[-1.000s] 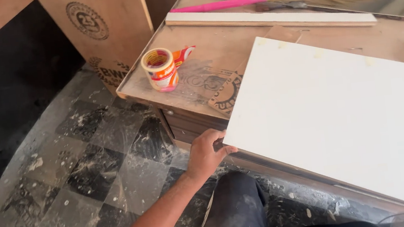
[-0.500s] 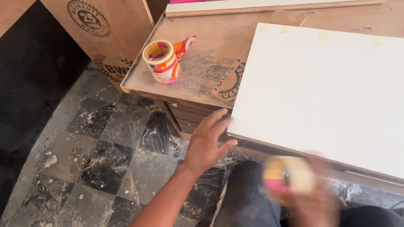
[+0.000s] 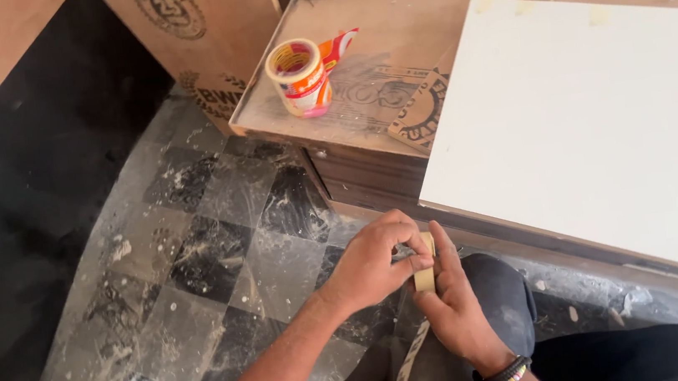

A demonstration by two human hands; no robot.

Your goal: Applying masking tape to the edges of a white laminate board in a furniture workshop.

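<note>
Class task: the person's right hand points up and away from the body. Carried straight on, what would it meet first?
Probably the near edge of the white board, beyond the tape roll the right hand already holds; depth is unclear.

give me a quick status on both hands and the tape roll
Left hand and right hand both closed on the tape roll above the knee. Second tape roll sits on the plywood bench. Nothing in the way.

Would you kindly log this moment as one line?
left hand: pinching small beige tape roll | right hand: gripping the roll | white board: on wooden table
</note>
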